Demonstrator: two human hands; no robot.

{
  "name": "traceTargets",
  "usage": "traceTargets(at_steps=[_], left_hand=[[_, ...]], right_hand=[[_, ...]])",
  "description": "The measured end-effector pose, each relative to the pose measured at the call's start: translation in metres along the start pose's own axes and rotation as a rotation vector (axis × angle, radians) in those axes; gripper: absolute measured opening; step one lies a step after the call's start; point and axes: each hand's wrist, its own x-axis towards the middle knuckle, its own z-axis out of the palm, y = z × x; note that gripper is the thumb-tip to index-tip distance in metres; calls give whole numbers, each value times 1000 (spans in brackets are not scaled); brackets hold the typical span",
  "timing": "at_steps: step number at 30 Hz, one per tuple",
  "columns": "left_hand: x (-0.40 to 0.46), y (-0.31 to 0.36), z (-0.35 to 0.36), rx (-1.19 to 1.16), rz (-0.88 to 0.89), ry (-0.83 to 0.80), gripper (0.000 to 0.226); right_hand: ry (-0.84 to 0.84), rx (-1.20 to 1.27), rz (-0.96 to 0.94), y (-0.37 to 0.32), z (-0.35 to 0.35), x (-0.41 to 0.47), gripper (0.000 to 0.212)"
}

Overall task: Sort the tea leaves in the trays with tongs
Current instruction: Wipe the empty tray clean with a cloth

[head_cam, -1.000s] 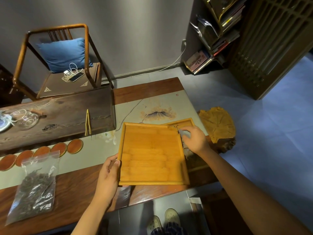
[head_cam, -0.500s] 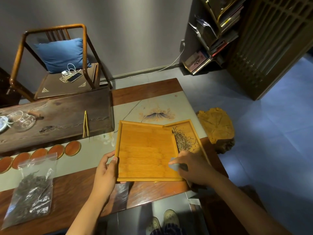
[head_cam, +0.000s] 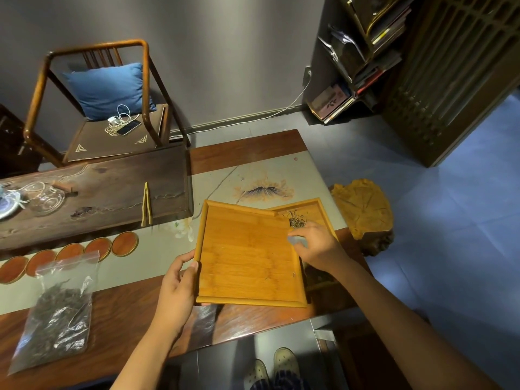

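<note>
My left hand [head_cam: 180, 280] grips the left rim of an empty bamboo tray [head_cam: 247, 257], which lies askew over a second bamboo tray [head_cam: 315, 209]. A small heap of tea leaves [head_cam: 297, 221] shows in the lower tray, just past the upper tray's far right corner. My right hand [head_cam: 318, 246] is at the upper tray's right rim, right behind the leaves, with its fingers pinched on a small grey piece [head_cam: 295, 240]. The bamboo tongs [head_cam: 146, 205] lie untouched on the dark wooden tea board [head_cam: 98, 192], to the left of the trays.
A clear bag of dark tea leaves [head_cam: 56, 319] lies at the near left. Several round coasters [head_cam: 123, 243] line the table runner. Glassware [head_cam: 46, 198] stands on the tea board's left. A carved wooden stool [head_cam: 363, 212] is off the table's right end, a chair [head_cam: 112, 108] behind.
My right hand slid down the upper tray's right rim toward me, then back up to the leaves. The upper tray has turned slightly. My left hand kept its hold.
</note>
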Motion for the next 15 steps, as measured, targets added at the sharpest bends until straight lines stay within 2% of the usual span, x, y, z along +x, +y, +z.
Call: traceTargets(at_steps=[4,6,9,12,15], left_hand=[[2,2,0,-14,-3,30,23],[4,5,0,-11,12,39,23],[6,10,2,0,38,58,22],[7,11,3,-3,43,57,21],[7,11,6,-1,41,43,22]], right_hand=[[168,253,30,4,-9,-3,30],[126,330,23,0,-16,-10,31],[-25,392,23,-10,-26,-22,37],[-145,316,-34,-15,-26,-33,28],[-195,55,-58,-18,-22,-42,31]])
